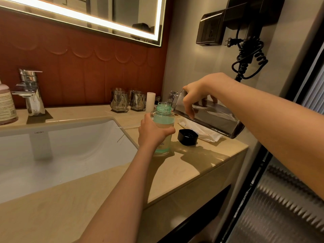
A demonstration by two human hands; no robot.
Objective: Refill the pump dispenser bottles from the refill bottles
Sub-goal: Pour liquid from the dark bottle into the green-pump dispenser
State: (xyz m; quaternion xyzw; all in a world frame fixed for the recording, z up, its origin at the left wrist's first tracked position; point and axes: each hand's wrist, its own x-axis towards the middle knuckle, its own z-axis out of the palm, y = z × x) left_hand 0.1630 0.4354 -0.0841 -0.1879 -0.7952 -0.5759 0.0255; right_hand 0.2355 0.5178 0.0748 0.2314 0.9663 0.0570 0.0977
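Note:
A clear green-tinted dispenser bottle [164,118] stands upright on the beige counter [184,165], right of the sink, with its pump off and its neck uncovered. My left hand [151,133] grips its middle. My right hand [194,99] holds a larger clear refill bottle [208,114] tipped on its side, its mouth just over the green bottle's neck, and clear liquid runs between them. A black cap [187,137] lies on the counter just right of the green bottle.
A white basin [57,155] and chrome tap [30,90] lie to the left, with a pinkish pump bottle [7,104] at the far left. Two metallic tumblers [128,100] and a white cup [150,101] stand at the back. A white packet [201,131] lies under the refill bottle. A black hairdryer [245,20] hangs on the wall.

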